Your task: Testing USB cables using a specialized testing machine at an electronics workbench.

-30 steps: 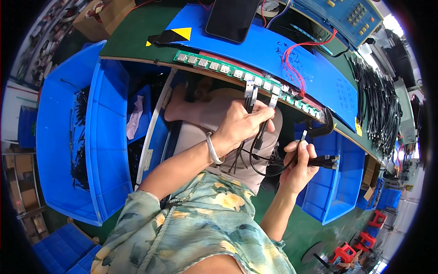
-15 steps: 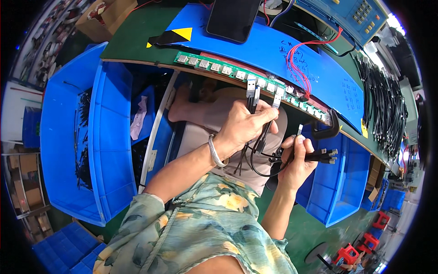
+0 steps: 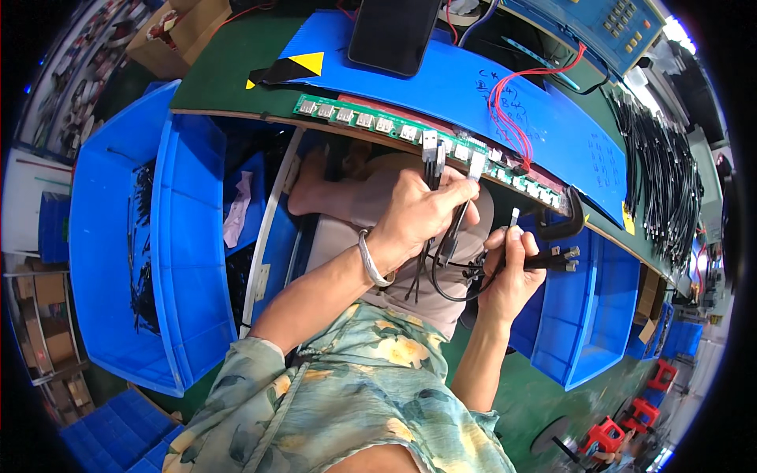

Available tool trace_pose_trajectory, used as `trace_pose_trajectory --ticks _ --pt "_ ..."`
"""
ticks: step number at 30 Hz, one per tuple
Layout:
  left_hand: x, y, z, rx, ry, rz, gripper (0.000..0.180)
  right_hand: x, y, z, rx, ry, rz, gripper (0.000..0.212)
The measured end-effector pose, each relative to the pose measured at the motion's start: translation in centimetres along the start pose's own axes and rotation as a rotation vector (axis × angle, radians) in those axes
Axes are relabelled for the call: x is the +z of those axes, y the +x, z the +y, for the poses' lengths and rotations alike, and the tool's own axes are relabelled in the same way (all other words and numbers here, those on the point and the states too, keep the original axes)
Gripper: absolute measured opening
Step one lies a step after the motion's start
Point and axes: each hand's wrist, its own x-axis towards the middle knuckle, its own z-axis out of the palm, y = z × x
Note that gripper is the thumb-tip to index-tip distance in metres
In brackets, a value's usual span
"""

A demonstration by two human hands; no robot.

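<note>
My left hand point(image 3: 426, 211) is closed on several black USB cables. One silver USB plug point(image 3: 476, 164) extends past its thumb to the edge of a long green circuit board point(image 3: 364, 121) with a row of metal ports; I cannot tell whether it sits in a port. Beside it, more plugs point(image 3: 430, 147) from the same hand overlap the board. Lower and to the right, my right hand point(image 3: 509, 277) pinches a thin cable end with a small metal plug point(image 3: 515, 214) pointing up. A bundle of black USB plugs point(image 3: 556, 258) sticks out to the right of its fingers.
A blue bin point(image 3: 118, 260) with black cables stands left, another blue bin point(image 3: 576, 315) right. On the bench lie a blue sheet point(image 3: 465, 94), a black phone point(image 3: 394, 35), red wires point(image 3: 505, 118) and many black cables point(image 3: 658, 173). A black clamp point(image 3: 569, 217) grips the bench edge.
The view has shifted slightly. My right hand has risen a little with its small plug; my left hand stays at the board with its cables.
</note>
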Motion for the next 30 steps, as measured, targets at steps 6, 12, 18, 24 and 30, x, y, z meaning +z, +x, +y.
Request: trace_pose_trajectory --ticks 6,12,18,24,30 --pt "0.0 0.1 0.4 -0.005 -0.001 0.012 0.015 0.9 1.0 0.5 0.012 -0.006 -0.022 0.016" --pt "0.2 0.2 0.3 -0.007 -0.022 0.009 0.014 1.1 1.7 0.7 0.047 0.009 -0.022 0.015" --pt "0.1 0.0 0.3 -0.012 -0.008 0.005 0.014 1.5 1.6 1.1 -0.024 0.046 0.015 0.015" --pt "0.0 0.1 0.2 -0.006 -0.023 -0.007 0.015 1.6 2.2 0.0 0.086 0.059 0.002 0.014" --pt "0.1 0.2 0.3 -0.008 0.001 -0.017 0.015 1.5 2.4 0.0 0.088 0.109 -0.012 0.012"
